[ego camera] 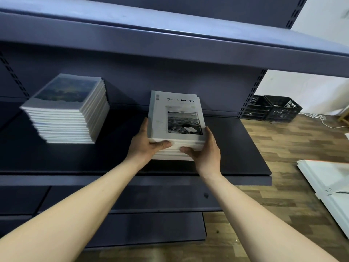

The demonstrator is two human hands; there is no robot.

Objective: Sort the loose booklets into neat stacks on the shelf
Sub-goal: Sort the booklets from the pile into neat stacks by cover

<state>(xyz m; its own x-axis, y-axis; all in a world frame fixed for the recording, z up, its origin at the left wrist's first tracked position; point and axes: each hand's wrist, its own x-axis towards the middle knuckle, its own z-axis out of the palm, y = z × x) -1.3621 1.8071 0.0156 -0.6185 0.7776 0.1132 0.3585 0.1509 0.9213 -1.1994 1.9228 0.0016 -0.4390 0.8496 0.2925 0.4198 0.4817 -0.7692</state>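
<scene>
A stack of white booklets [173,118], its top cover showing a black-and-white photo, stands on the dark shelf [236,148] right of centre. My left hand [147,142] holds its left side, thumb pressed along the front edge. My right hand [205,148] grips the right side, thumb on the front edge too. The upper booklets sit slightly askew. To the left a taller stack of booklets [66,110] with a blue landscape cover stands on the same shelf, apart from both hands.
An upper shelf [170,46] overhangs the work area. Lower shelves [132,229] jut out beneath my arms. Black plastic crates [272,107] sit on the wooden floor at right, and white panels [330,186] lie near the right edge.
</scene>
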